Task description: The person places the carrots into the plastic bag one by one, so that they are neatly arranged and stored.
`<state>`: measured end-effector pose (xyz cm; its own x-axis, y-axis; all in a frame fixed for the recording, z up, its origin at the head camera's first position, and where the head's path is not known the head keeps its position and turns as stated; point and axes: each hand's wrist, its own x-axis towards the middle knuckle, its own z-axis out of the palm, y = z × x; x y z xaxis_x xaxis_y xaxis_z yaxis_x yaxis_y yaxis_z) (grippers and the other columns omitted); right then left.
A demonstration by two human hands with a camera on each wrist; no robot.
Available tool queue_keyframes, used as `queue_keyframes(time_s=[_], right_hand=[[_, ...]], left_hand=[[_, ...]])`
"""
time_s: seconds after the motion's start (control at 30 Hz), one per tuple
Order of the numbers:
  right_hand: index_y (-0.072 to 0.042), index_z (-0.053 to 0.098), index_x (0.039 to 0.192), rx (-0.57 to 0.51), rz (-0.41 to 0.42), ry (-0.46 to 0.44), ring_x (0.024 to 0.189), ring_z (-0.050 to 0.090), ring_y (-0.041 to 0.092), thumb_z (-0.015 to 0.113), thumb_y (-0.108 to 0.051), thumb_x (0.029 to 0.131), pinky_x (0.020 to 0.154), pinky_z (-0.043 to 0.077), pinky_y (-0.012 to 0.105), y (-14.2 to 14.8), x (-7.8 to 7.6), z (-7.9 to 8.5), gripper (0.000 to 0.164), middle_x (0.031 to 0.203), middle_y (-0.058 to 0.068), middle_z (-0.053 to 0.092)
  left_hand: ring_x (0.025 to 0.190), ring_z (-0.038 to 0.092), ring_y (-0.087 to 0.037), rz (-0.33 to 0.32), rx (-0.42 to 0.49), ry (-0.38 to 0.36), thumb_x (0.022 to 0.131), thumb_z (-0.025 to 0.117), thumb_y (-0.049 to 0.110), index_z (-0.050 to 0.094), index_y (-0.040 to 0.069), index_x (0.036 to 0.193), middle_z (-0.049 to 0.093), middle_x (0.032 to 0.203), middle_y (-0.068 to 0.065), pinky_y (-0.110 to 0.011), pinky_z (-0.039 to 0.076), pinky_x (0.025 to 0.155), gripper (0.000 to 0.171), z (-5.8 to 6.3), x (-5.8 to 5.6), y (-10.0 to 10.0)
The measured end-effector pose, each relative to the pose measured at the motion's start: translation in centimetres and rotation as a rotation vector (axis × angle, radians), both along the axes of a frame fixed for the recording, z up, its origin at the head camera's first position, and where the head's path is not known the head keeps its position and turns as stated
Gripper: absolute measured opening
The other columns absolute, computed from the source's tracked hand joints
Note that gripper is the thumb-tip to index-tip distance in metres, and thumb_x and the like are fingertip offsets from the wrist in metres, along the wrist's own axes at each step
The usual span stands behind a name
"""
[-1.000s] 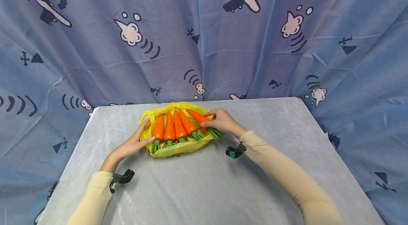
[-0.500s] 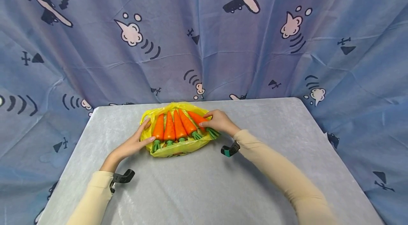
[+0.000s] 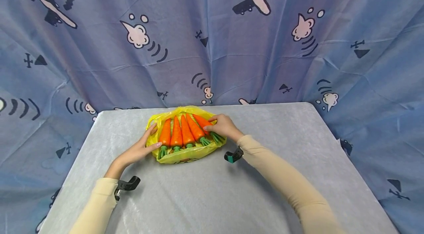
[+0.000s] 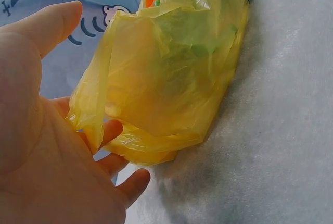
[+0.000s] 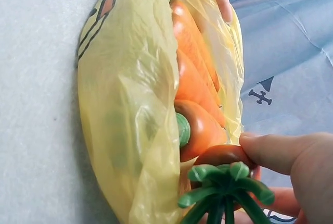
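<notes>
A thin yellow plastic bag (image 3: 180,158) lies on the table with its mouth spread wide. Several orange toy carrots (image 3: 176,135) with green tops lie side by side inside it. My right hand (image 3: 226,128) pinches the rightmost toy carrot (image 3: 200,120) between thumb and fingers, at the bag's right side; its green leaves (image 5: 226,185) face the right wrist camera. At the left edge of the bag, my left hand (image 3: 133,153) has its fingers spread and the thumb apart. In the left wrist view, the bag's rim (image 4: 96,96) touches the fingers (image 4: 112,130).
The grey-white table (image 3: 205,197) extends around the bag. Behind it hangs a blue curtain (image 3: 185,35) printed with planes and clouds. A dark strap (image 3: 127,183) sits on the left wrist and another strap (image 3: 233,155) on the right.
My right hand has moved a little to the left, bringing the pinched toy carrot further over the bag beside the others. The left hand has stayed in place.
</notes>
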<state>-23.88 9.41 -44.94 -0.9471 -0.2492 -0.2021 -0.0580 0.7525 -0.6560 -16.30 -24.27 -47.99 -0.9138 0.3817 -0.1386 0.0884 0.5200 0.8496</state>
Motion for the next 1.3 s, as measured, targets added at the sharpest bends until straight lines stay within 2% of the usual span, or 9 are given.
queue_keyframes(time_s=[0.8, 1.03, 1.3], right_hand=[[-0.005, 0.069, 0.123, -0.015, -0.041, 0.034, 0.119, 0.061, 0.028, 0.075, -0.035, 0.086, 0.104, 0.050, 0.041, -1.7, -1.5, -0.6, 0.048, 0.127, 0.013, 0.068], [-0.002, 0.068, 0.122, -0.011, -0.018, 0.034, 0.119, 0.062, 0.030, 0.075, -0.031, 0.087, 0.105, 0.050, 0.041, -1.4, -1.3, -1.0, 0.047, 0.127, 0.015, 0.068], [0.000, 0.066, 0.123, -0.006, -0.019, 0.005, 0.114, 0.063, 0.028, 0.073, -0.030, 0.089, 0.101, 0.052, 0.040, -1.2, -0.8, -1.3, 0.046, 0.127, 0.016, 0.068]], left_hand=[[0.152, 0.003, -0.050, 0.012, -0.013, -0.009, 0.100, 0.055, 0.039, -0.006, 0.026, 0.160, 0.007, 0.166, -0.022, -0.074, 0.007, 0.116, 0.087, 0.3, 0.2, 0.3], [0.152, 0.004, -0.049, 0.005, 0.004, 0.005, 0.101, 0.056, 0.037, -0.005, 0.025, 0.160, 0.007, 0.166, -0.022, -0.072, 0.005, 0.118, 0.086, 0.1, 0.0, 0.3], [0.152, 0.003, -0.048, 0.002, 0.009, 0.004, 0.101, 0.056, 0.037, -0.006, 0.024, 0.160, 0.007, 0.166, -0.022, -0.072, 0.005, 0.118, 0.086, 0.1, 0.1, 0.2]])
